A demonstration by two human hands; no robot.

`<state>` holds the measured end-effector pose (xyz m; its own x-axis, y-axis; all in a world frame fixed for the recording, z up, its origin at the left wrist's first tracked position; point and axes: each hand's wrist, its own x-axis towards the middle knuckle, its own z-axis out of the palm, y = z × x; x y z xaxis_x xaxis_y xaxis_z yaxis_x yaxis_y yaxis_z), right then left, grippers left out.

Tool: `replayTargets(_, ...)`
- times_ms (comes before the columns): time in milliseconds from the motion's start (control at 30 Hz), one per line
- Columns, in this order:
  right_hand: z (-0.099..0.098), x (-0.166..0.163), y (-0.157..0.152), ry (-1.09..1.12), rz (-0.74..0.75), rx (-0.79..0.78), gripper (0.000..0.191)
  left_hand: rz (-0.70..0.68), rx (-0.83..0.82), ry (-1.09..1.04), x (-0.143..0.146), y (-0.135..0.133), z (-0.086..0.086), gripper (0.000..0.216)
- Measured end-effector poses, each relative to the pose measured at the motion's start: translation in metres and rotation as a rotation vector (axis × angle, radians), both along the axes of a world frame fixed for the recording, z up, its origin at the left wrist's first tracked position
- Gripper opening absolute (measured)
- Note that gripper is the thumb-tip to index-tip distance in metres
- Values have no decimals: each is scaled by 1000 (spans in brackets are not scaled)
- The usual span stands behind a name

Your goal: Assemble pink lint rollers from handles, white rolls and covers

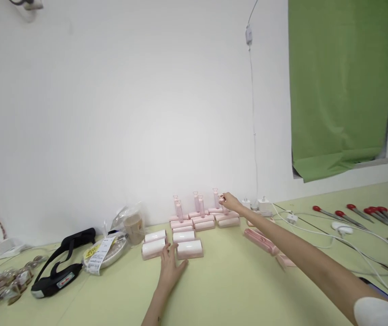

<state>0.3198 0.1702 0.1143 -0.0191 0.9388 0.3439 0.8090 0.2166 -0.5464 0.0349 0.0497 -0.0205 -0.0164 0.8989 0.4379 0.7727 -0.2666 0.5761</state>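
Head view: your left grip (169, 270) lies with fingers spread, glossy white cylindrical rolls on pink bases (189, 247) at its eleven and one o'clock on the pale-green counter (221, 290); at two o'clock, your right grip (232, 202) pinches an upright translucent pink plastic handle (221, 199).

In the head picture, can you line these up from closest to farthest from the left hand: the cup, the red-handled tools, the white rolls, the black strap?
1. White rolls: right by the left hand
2. Cup: to its left, near the wall
3. Black strap: farther left
4. Red-handled tools: way over on the right
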Motion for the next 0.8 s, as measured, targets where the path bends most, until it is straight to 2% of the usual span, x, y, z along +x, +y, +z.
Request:
replayTargets(100,-10,-3,4,73,-34,50,29,-62,-19,-92,3,9,-6,57)
replayTargets(200,-22,-9,-10,144,11,150,32,-81,-33,-256,6,17,-11,66)
replayTargets(300,-45,-18,-45,184,199,220,36,-80,-40,-382,10,17,-13,63)
replayTargets(400,-74,-30,-84,216,437,191,32,-125,-84,-484,16,8,-8,56)
replayTargets(467,-91,-36,-103,476,540,32,37,-167,-127,-517,21,-1,0,55)
replayTargets(567,-106,-42,-117,983,476,-314,52,-225,-229,-569,33,-10,23,52)
replayTargets(667,-112,-43,-128,1134,415,-531,56,-264,-335,-584,52,-12,52,49)
replayTargets(800,-108,-44,-156,1495,617,-879,61,-260,-397,-541,87,-7,78,43)
